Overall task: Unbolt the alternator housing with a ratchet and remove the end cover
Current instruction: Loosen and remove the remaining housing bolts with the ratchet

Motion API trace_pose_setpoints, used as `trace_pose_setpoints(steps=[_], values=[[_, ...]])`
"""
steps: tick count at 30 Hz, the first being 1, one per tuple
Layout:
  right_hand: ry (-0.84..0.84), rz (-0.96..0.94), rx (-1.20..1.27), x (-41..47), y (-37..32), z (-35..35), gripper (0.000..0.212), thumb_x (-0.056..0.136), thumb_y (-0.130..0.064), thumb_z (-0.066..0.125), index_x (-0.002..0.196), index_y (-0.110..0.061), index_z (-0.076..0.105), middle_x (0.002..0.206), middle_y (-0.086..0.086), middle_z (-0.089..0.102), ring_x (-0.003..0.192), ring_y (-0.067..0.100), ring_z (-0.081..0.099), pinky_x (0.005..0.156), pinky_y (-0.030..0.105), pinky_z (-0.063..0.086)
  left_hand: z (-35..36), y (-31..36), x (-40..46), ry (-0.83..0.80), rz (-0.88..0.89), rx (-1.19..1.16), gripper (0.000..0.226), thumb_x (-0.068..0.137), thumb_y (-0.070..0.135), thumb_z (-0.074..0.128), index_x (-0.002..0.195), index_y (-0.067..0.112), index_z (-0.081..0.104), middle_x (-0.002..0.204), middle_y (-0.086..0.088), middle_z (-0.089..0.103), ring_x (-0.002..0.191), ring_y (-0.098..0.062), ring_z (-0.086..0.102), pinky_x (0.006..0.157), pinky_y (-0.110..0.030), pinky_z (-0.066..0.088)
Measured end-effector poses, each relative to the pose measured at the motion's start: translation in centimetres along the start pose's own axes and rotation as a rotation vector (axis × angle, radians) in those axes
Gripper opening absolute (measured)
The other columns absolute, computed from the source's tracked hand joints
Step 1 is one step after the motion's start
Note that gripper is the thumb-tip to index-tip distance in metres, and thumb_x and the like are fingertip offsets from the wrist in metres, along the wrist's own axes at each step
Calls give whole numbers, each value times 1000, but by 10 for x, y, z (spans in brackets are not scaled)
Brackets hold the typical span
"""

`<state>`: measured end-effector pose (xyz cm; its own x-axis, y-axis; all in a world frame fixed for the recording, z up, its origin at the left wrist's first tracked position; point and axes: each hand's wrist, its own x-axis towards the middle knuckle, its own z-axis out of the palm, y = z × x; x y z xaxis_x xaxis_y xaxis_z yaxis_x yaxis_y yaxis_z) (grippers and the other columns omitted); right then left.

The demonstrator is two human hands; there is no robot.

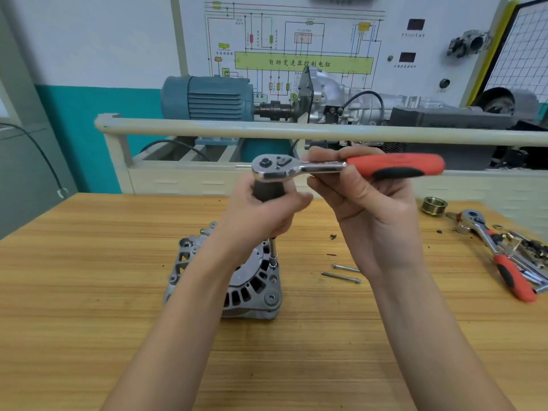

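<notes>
I'm steadying the extension (273,247) on an alternator (237,280) bolt with my left grip (267,209) wrapped round it, right grip (355,185) pinching the ratchet (341,167) to swing it.

Chrome-bright head on the ratchet (341,167), its handle orange-red with a black inlay. Beneath it, the alternator (252,280) shows dull silver-grey with dark slots. The desk (89,262) runs honey-yellow with streaky wood grain. Far right, a brass-toned pulley (434,205) and a second ratchet (501,256), again orange-red and black. Behind, a blue-grey motor (207,97) before a teal-and-white wall (89,114).
</notes>
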<state>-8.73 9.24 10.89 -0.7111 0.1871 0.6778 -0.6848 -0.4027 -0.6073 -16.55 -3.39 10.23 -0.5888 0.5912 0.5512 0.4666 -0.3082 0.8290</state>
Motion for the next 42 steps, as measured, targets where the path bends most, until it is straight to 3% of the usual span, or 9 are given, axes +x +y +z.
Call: trace_pose_setpoints(steps=[4, 7, 11, 15, 20, 26, 28, 33, 42], values=[[52, 149, 117, 5, 0, 0, 14, 75, -17, 62, 80, -12, 75, 87, 10, 75, 83, 20, 72, 70, 26, 57, -2, 1, -4, -189, 88, -15, 25, 74, 16, 66, 60, 5, 49, 47, 1, 43, 39, -15, 39, 46, -21, 36], [51, 196, 151, 5, 2, -1, 18, 77, -16, 58, 79, -11, 75, 87, 9, 75, 81, 19, 73, 69, 26, 57, 1, 1, -4, -205, 79, -73, 25, 74, 15, 66, 54, 15, 49, 43, 6, 40, 36, -9, 34, 45, -16, 32], [-12, 75, 71, 1, 1, -2, 20, 71, -16, 72, 87, -4, 70, 90, 12, 74, 88, 23, 71, 76, 29, 56, 0, 3, -3, -71, 76, -77, 21, 72, 16, 65, 57, 15, 51, 45, 6, 37, 37, -12, 28, 42, -20, 25], [-98, -67, -98, -4, 5, 0, 40, 73, -17, 75, 98, 1, 49, 96, 9, 73, 98, 26, 68, 87, 35, 51, 2, 3, 1, 119, 63, -121, 26, 77, 7, 61, 71, -13, 46, 44, 3, 31, 38, -13, 22, 40, -21, 18], [59, 90, 104, 2, 2, 1, 17, 72, -18, 70, 84, -7, 72, 88, 11, 74, 85, 21, 72, 72, 27, 56, -3, 4, -4, -128, 81, 43, 21, 73, 22, 66, 56, 22, 53, 47, 1, 42, 40, -16, 37, 46, -24, 35], [93, 162, 155, 3, 2, 0, 19, 79, -17, 57, 78, -12, 76, 85, 8, 74, 80, 17, 72, 69, 25, 56, 3, 6, -6, -178, -5, 20, 27, 70, 21, 69, 52, 25, 50, 44, 9, 40, 39, -10, 34, 46, -20, 31], [61, 100, 114, 2, 0, -1, 11, 73, -17, 68, 80, -12, 75, 86, 8, 75, 82, 19, 72, 70, 25, 56, 4, 6, -4, -107, -7, 7, 29, 73, 11, 68, 54, 22, 49, 46, 6, 39, 39, -10, 33, 44, -18, 31], [-45, -60, -83, -3, 4, -2, 33, 71, -19, 76, 92, -3, 56, 94, 8, 74, 94, 23, 69, 81, 30, 52, 6, 6, 0, 125, -39, -60, 26, 85, -1, 59, 63, 6, 47, 44, 5, 35, 40, -13, 27, 41, -21, 24], [79, 144, 134, 3, 4, -1, 15, 74, -20, 63, 78, -14, 76, 84, 6, 75, 80, 17, 72, 69, 25, 56, 1, 5, -6, -233, 25, -9, 25, 72, 21, 68, 54, 25, 51, 45, 6, 41, 39, -12, 34, 45, -21, 31]])
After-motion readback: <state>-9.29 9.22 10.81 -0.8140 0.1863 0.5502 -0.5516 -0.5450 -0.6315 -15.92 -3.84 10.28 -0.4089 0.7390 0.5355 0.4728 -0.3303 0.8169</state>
